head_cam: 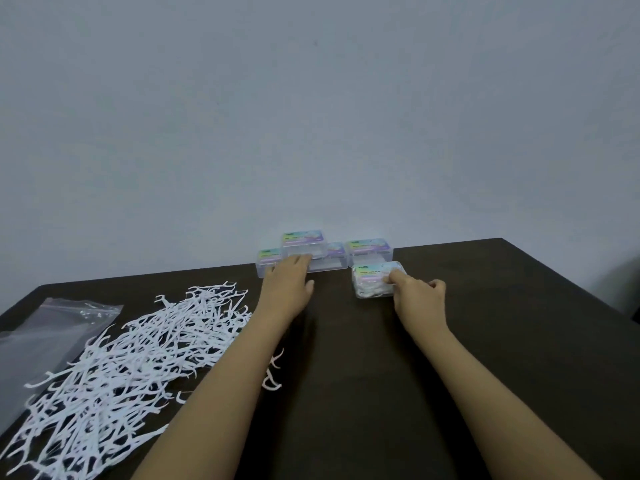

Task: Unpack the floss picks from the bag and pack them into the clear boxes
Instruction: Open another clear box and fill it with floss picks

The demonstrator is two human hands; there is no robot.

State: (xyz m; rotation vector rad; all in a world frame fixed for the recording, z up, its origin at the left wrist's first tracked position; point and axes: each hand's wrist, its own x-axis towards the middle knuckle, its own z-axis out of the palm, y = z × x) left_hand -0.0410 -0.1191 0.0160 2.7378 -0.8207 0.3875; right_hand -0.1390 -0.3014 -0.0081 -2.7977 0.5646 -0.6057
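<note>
- Dark desk [485, 323] up against a plain pale wall [311, 98], pretty bare-bones setup.
- floss picks [131, 358]: big tangled white heap lying loose on the left side of the desk, with a couple of strays just beside the left forearm.
- filled box [372, 282]: one clear box stuffed with picks, label on top. It sits right of centre, just in front of the others.
- right grip [419, 296]: pinching that box at its right end, other fingers curled in.
- clear boxes [311, 252]: a cluster at the back edge by the wall, one stacked on top, colourful labels. They look empty from here.
- left grip [287, 282]: relaxed, fingers stretched out and touching the front of that cluster, holding nothing.
- bag [52, 327]: clear zip bag lying flat at the far left, right beside the heap.
</note>
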